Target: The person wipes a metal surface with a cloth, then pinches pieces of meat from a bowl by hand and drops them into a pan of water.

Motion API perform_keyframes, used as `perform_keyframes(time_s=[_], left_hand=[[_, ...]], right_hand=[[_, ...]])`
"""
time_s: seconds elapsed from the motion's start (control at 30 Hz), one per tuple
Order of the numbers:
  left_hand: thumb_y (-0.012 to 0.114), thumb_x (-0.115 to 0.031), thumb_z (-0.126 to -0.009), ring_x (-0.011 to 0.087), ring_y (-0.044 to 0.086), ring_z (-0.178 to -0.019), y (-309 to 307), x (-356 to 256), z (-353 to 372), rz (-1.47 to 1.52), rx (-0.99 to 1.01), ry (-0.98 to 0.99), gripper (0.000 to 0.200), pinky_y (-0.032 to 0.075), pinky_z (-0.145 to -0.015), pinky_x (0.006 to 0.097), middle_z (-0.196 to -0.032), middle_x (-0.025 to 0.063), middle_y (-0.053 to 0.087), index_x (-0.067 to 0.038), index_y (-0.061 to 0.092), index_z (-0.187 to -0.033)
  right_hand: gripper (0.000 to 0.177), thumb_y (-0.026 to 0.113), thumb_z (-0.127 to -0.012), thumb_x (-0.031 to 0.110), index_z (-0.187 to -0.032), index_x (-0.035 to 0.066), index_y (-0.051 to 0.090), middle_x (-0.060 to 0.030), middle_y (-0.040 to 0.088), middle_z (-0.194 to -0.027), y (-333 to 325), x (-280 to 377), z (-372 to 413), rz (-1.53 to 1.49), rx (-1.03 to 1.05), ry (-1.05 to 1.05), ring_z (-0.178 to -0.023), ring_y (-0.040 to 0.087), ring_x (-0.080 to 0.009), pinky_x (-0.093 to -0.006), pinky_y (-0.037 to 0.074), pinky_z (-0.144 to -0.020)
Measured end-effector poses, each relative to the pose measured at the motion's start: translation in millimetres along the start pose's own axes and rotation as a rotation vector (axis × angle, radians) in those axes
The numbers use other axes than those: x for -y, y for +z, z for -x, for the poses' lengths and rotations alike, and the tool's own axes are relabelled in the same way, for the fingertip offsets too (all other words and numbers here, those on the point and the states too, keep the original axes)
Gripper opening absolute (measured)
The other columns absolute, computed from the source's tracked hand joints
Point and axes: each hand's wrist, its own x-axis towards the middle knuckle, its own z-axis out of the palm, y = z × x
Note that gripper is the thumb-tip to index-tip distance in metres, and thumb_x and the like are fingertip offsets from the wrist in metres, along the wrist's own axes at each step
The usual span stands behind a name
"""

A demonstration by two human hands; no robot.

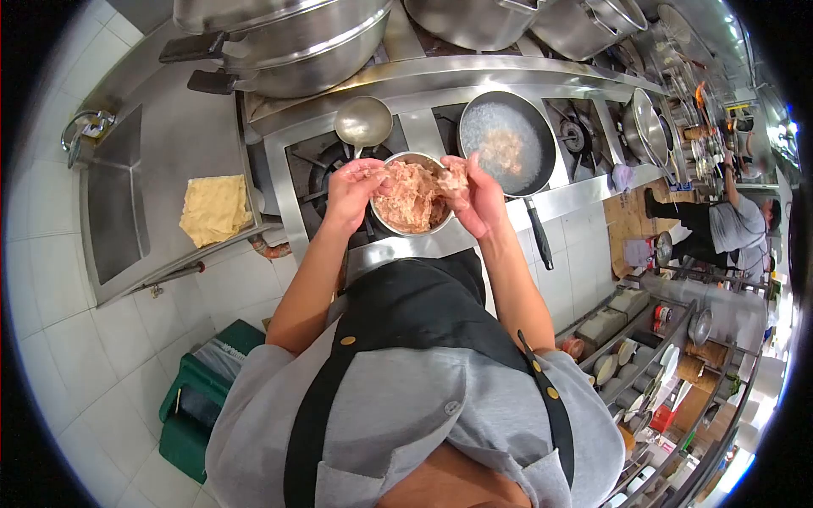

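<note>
A metal pot (374, 222) full of raw minced meat (405, 203) stands in front of me at the stove's near edge. My right hand (479, 201) is closed around a clump of that meat at the pot's right rim. At the left rim, my left hand (351, 196) has its fingertips pinched together by the meat; what lies between them I cannot make out. Right of the pot, a frying pan (481, 173) holds cloudy liquid with pale meat pieces (501, 151) in it. Behind the pot rests a large ladle (363, 121), its handle partly hidden.
Large steel pots (313, 63) line the back. A steel sink counter (199, 110) at left carries a folded yellow cloth (214, 209). The pan's black handle (539, 233) juts toward me. A green bin (199, 406) stands lower left; another person (732, 229) is far right, beyond shelves of dishes.
</note>
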Motion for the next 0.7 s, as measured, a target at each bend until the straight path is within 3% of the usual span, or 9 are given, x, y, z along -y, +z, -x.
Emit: perform_keyframes(time_s=[0.1,0.17,0.23,0.27,0.37,0.43,0.5,0.53,0.7], left_hand=[[0.057,0.000,-0.085,0.0169,0.062,-0.081,3,-2,4,0.034,0.031,-0.045,0.023,0.052,-0.073,0.0294,-0.091,0.0101,0.063,0.003,0.055,-0.107],[0.057,0.001,-0.085,0.0174,0.062,-0.082,9,0,5,0.063,0.046,-0.059,0.024,0.052,-0.073,0.0294,-0.093,0.0105,0.063,0.003,0.054,-0.109],[0.056,0.001,-0.085,0.0187,0.063,-0.080,13,3,8,0.099,0.040,-0.055,0.023,0.052,-0.071,0.0293,-0.093,0.0116,0.063,0.005,0.054,-0.108],[0.054,0.001,-0.086,0.0205,0.062,-0.084,14,5,7,0.146,0.079,-0.069,0.023,0.052,-0.074,0.0315,-0.096,0.0129,0.062,0.005,0.054,-0.109],[0.050,-0.001,-0.088,0.0261,0.060,-0.097,11,8,12,0.283,0.167,-0.100,0.025,0.050,-0.083,0.0380,-0.106,0.0166,0.059,0.006,0.052,-0.112],[0.047,-0.003,-0.089,0.0296,0.059,-0.101,17,1,16,0.363,0.175,-0.154,0.028,0.049,-0.086,0.0419,-0.112,0.0186,0.057,0.006,0.050,-0.115],[0.046,-0.003,-0.089,0.0297,0.059,-0.101,24,-1,17,0.419,0.150,-0.197,0.029,0.049,-0.086,0.0416,-0.112,0.0183,0.057,0.006,0.049,-0.116],[0.047,-0.004,-0.089,0.0275,0.060,-0.098,26,2,15,0.449,0.163,-0.207,0.028,0.050,-0.084,0.0388,-0.109,0.0160,0.058,0.005,0.049,-0.116],[0.052,0.000,-0.087,0.0249,0.063,-0.090,29,14,13,0.202,0.109,-0.230,0.026,0.053,-0.080,0.0362,-0.104,0.0144,0.060,0.006,0.051,-0.113]], right_hand=[[0.039,0.041,-0.096,0.037,-0.081,0.003,0.052,-0.0035,0.043,-0.069,-10,-12,-9,-0.261,0.409,0.150,-0.054,0.038,-0.0100,-0.0170,0.031,-0.040],[0.026,0.044,-0.094,0.024,-0.079,0.004,0.052,-0.0093,0.050,-0.077,-4,-22,-12,-0.350,0.383,0.217,-0.058,0.044,-0.0150,-0.0192,0.030,-0.040],[0.010,0.053,-0.088,0.011,-0.085,0.002,0.055,-0.0136,0.055,-0.085,29,-22,4,-0.168,0.339,0.029,-0.061,0.050,-0.0160,-0.0203,0.034,-0.041],[0.009,0.060,-0.083,0.005,-0.089,0.000,0.056,-0.0165,0.058,-0.092,30,-19,4,-0.223,0.564,0.024,-0.067,0.055,-0.0171,-0.0209,0.040,-0.046],[0.011,0.062,-0.083,0.005,-0.089,0.000,0.055,-0.0147,0.058,-0.091,39,-9,11,0.082,0.300,-0.171,-0.066,0.057,-0.0150,-0.0195,0.042,-0.049],[0.028,0.070,-0.076,0.010,-0.098,-0.001,0.056,-0.0163,0.057,-0.095,36,-5,0,0.747,-0.007,-0.323,-0.077,0.058,-0.0232,-0.0285,0.048,-0.064],[0.038,0.073,-0.071,0.011,-0.103,-0.001,0.056,-0.0186,0.056,-0.100,11,-24,-20,1.302,-0.113,-0.708,-0.084,0.058,-0.0292,-0.0342,0.049,-0.073],[0.052,0.075,-0.065,0.013,-0.111,0.000,0.055,-0.0215,0.052,-0.107,6,-32,-21,1.406,-0.070,-0.801,-0.094,0.054,-0.0367,-0.0396,0.045,-0.085],[0.040,0.070,-0.071,0.008,-0.109,0.002,0.059,-0.0201,0.057,-0.108,-7,-48,-15,1.523,0.094,-0.872,-0.094,0.060,-0.0334,-0.0383,0.050,-0.078]])
